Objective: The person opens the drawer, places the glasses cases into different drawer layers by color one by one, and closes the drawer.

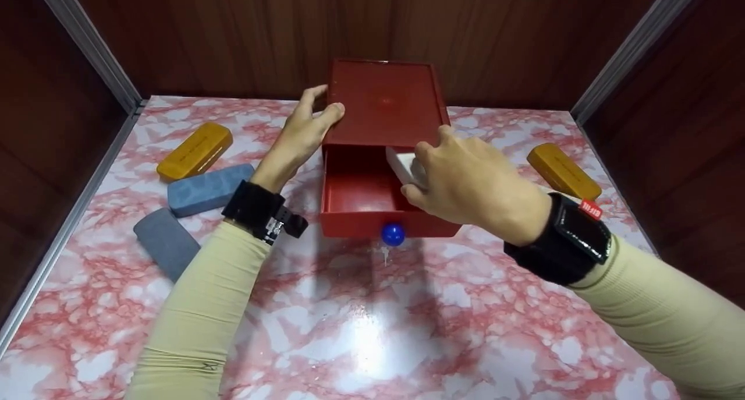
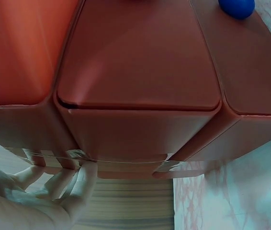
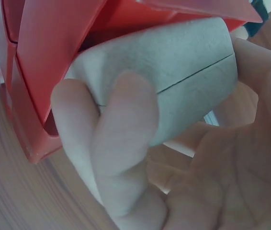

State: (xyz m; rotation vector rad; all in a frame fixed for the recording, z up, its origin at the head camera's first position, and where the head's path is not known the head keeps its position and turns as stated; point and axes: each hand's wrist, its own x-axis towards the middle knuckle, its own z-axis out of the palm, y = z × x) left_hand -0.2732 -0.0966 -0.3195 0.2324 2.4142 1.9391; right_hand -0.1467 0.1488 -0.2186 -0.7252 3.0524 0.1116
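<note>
A red drawer box [image 1: 384, 100] stands with its drawer [image 1: 349, 224] pulled out toward me, a round blue knob [image 1: 393, 234] on the front. My left hand [image 1: 305, 123] rests against the box's left side, thumb at the top edge; in the left wrist view its fingers [image 2: 84, 184] touch the box wall. My right hand [image 1: 474, 176] grips a white glasses case [image 1: 401, 164] at the right part of the drawer. The right wrist view shows the case [image 3: 188, 57] tilted, a thin seam along it, with fingers curled around it. Part of it is hidden by my hand in the head view.
On the left lie a mustard-yellow glasses case [image 1: 195, 151], a blue case [image 1: 206, 190] and a grey case [image 1: 166, 243], partly behind my forearm. Another yellow case [image 1: 563, 170] lies right. Brown wood-look panels [image 1: 233, 39] enclose the marbled red-and-white table [image 1: 361, 330].
</note>
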